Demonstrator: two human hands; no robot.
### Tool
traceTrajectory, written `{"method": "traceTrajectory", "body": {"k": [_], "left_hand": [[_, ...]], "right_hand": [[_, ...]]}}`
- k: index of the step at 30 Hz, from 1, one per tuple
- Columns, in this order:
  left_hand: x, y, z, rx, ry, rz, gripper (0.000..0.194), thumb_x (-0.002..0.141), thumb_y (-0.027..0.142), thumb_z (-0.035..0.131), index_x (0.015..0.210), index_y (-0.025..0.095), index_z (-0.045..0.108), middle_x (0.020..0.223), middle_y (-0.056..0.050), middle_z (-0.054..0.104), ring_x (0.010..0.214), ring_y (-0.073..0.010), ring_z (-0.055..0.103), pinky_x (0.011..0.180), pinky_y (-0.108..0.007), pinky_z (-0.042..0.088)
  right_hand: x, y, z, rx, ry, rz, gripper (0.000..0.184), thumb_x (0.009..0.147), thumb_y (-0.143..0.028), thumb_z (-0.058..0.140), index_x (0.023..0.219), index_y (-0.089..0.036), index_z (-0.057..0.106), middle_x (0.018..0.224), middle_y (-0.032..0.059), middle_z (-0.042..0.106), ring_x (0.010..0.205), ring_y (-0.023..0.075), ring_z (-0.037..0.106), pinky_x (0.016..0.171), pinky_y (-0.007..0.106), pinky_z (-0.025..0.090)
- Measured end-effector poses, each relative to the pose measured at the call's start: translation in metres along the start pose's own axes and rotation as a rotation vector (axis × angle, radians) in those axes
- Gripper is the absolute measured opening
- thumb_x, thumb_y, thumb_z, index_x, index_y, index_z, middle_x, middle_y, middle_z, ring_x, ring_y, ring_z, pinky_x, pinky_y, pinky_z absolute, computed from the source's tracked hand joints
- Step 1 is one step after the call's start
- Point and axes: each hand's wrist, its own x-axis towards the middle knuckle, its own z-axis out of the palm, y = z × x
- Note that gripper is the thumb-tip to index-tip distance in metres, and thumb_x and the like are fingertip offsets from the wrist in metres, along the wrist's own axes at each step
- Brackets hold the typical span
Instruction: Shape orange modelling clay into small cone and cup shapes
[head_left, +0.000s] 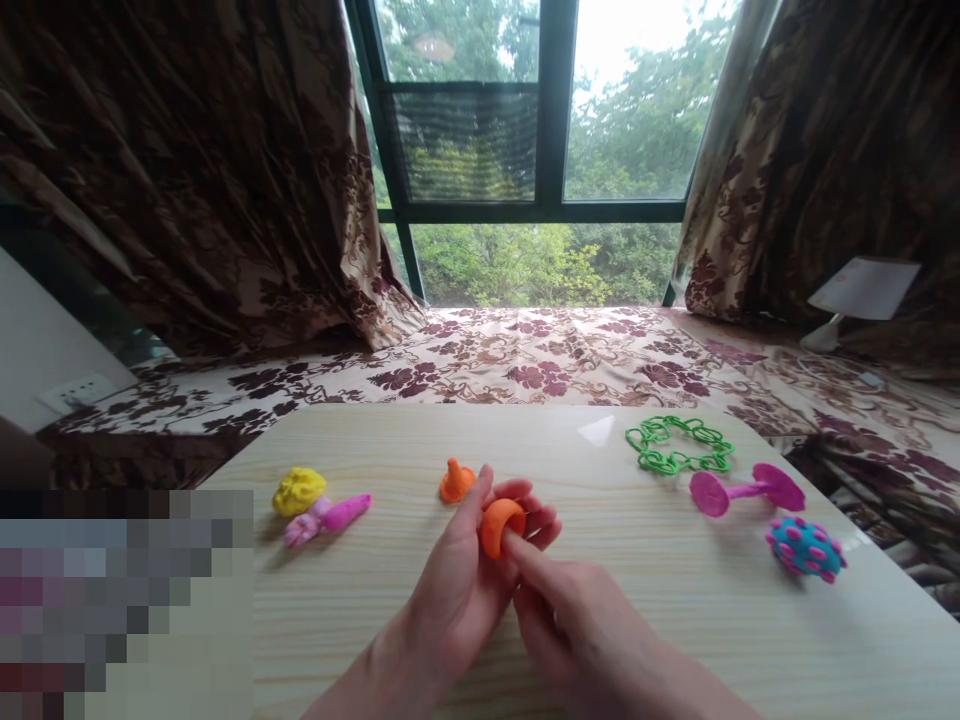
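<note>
Above the wooden table, my left hand (465,590) cradles a small orange clay bowl (493,527), its palm up and its fingers curled behind the piece. My right hand (574,605) has its index finger pushed into the bowl's hollow, and its other fingers are folded beneath, partly hidden. Just beyond my left thumb, an orange clay cone with a wide round base (454,484) stands on the table.
The pale wood-grain table (390,640) carries a yellow clay lump (298,491) and pink clay pieces (337,514) at left. At right lie a green clay chain (660,461), a magenta dumbbell shape (746,490) and a blue lump with pink dots (805,549). A floral-covered ledge (525,350) lies beyond.
</note>
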Motion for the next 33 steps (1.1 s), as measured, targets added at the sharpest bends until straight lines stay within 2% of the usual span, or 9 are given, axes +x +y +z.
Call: {"method": "traceTrajectory", "body": {"k": [3, 6, 8, 12, 15, 22, 28, 31, 33], "left_hand": [[0.001, 0.003, 0.001, -0.013, -0.022, -0.008, 0.03, 0.08, 0.034, 0.049, 0.101, 0.015, 0.057, 0.102, -0.011, 0.058, 0.101, -0.0216, 0.053, 0.092, -0.039, 0.04], [0.002, 0.001, 0.0, -0.009, 0.008, 0.006, 0.026, 0.079, 0.031, 0.052, 0.098, 0.015, 0.059, 0.105, -0.009, 0.058, 0.102, -0.0208, 0.053, 0.094, -0.037, 0.04], [0.002, 0.0, -0.002, -0.007, 0.011, -0.006, 0.022, 0.077, 0.031, 0.054, 0.091, 0.014, 0.06, 0.095, -0.007, 0.061, 0.093, -0.0191, 0.057, 0.092, -0.036, 0.041], [0.001, 0.0, -0.004, -0.038, -0.009, -0.04, 0.02, 0.076, 0.031, 0.055, 0.072, 0.013, 0.06, 0.073, -0.004, 0.059, 0.077, -0.0161, 0.06, 0.087, -0.035, 0.045], [0.0, 0.003, -0.003, -0.024, 0.03, -0.069, 0.023, 0.076, 0.032, 0.055, 0.065, 0.012, 0.058, 0.069, -0.004, 0.058, 0.075, -0.0158, 0.06, 0.082, -0.032, 0.047], [-0.002, 0.006, -0.002, 0.065, 0.019, -0.126, 0.029, 0.076, 0.035, 0.054, 0.058, 0.012, 0.055, 0.061, -0.003, 0.056, 0.06, -0.0122, 0.057, 0.066, -0.028, 0.05], [-0.001, 0.008, 0.002, 0.051, -0.053, -0.083, 0.028, 0.079, 0.036, 0.049, 0.093, 0.013, 0.059, 0.093, -0.01, 0.061, 0.092, -0.0196, 0.058, 0.086, -0.034, 0.044], [-0.001, 0.006, 0.005, 0.032, -0.083, 0.006, 0.027, 0.081, 0.031, 0.048, 0.101, 0.015, 0.057, 0.105, -0.01, 0.058, 0.102, -0.0197, 0.053, 0.092, -0.035, 0.039], [-0.002, 0.005, 0.005, 0.065, -0.082, 0.026, 0.026, 0.08, 0.03, 0.049, 0.1, 0.015, 0.057, 0.098, -0.009, 0.06, 0.095, -0.0188, 0.056, 0.09, -0.035, 0.041]], "right_hand": [[0.003, -0.01, -0.01, 0.442, -0.065, 0.134, 0.023, 0.083, -0.017, 0.03, 0.096, -0.017, 0.049, 0.061, -0.0023, 0.049, 0.052, 0.0086, 0.044, 0.05, 0.018, 0.038], [0.003, -0.015, -0.011, 0.645, -0.185, 0.2, 0.026, 0.082, -0.017, 0.032, 0.105, -0.017, 0.045, 0.06, -0.0032, 0.048, 0.048, 0.0079, 0.043, 0.047, 0.017, 0.037], [0.001, -0.013, -0.006, 0.538, -0.159, 0.154, 0.029, 0.081, -0.016, 0.034, 0.108, -0.018, 0.045, 0.061, -0.0029, 0.05, 0.049, 0.0083, 0.043, 0.047, 0.018, 0.037], [-0.003, -0.001, 0.002, 0.007, 0.006, -0.046, 0.044, 0.079, -0.014, 0.037, 0.123, -0.021, 0.037, 0.071, 0.0005, 0.057, 0.057, 0.0114, 0.049, 0.054, 0.021, 0.036], [-0.004, 0.005, 0.002, -0.258, -0.031, -0.095, 0.059, 0.076, -0.013, 0.038, 0.132, -0.021, 0.023, 0.073, 0.0015, 0.059, 0.057, 0.0136, 0.05, 0.053, 0.023, 0.036], [-0.005, 0.006, 0.012, -0.359, -0.079, -0.08, 0.061, 0.07, -0.013, 0.039, 0.129, -0.019, 0.028, 0.082, 0.0052, 0.062, 0.064, 0.0175, 0.054, 0.055, 0.024, 0.037], [-0.002, 0.002, 0.006, 0.097, 0.036, 0.033, 0.03, 0.08, -0.015, 0.034, 0.108, -0.018, 0.047, 0.065, -0.0007, 0.055, 0.055, 0.0111, 0.048, 0.053, 0.021, 0.037], [0.0, -0.006, -0.001, 0.474, -0.043, 0.145, 0.028, 0.085, -0.017, 0.028, 0.106, -0.017, 0.047, 0.06, -0.003, 0.049, 0.05, 0.0084, 0.044, 0.047, 0.017, 0.037], [0.0, -0.008, -0.001, 0.547, -0.09, 0.151, 0.03, 0.085, -0.017, 0.03, 0.112, -0.018, 0.043, 0.061, -0.0032, 0.049, 0.049, 0.0081, 0.044, 0.046, 0.017, 0.037]]}}
